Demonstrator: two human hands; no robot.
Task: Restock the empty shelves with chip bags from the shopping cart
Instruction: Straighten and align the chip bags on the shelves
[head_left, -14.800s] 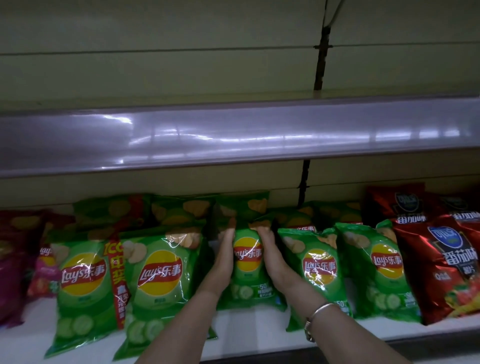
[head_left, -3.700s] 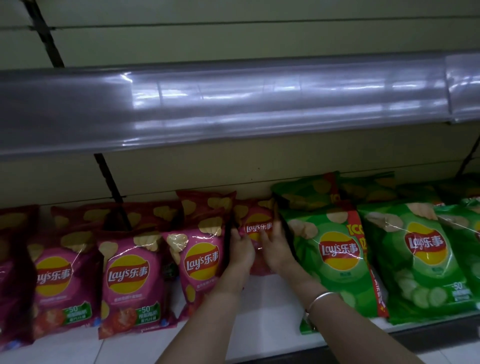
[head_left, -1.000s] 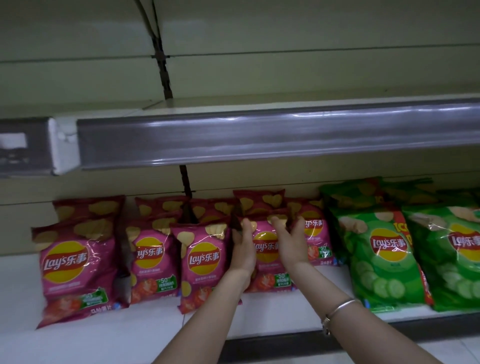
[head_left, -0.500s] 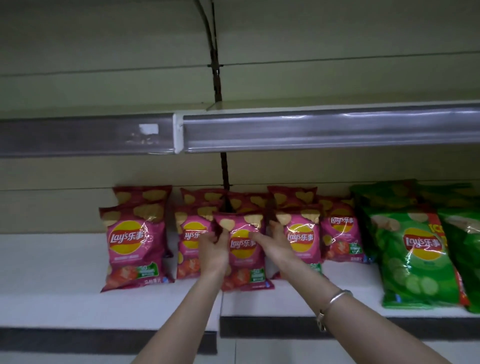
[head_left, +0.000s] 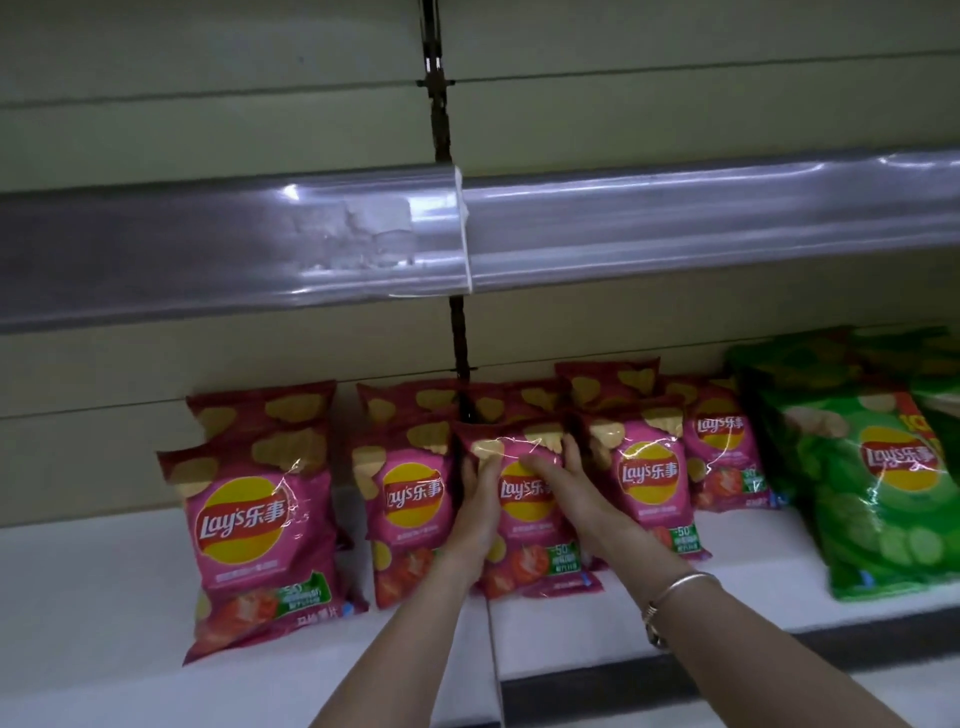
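Head cam caught the placing step, I'd guess: both hands had a pink chip bag (head_left: 524, 512) upright on the lower shelf (head_left: 104, 582), right over the shelf seam (head_left: 493, 639). Left hand (head_left: 480, 501) wrapped its left edge, right hand (head_left: 563, 480) lay across its upper front, fingers closed on it. Next probably means letting go and nudging it straight with the pink bags either side; green bags (head_left: 878, 483) sat further right of the seam.
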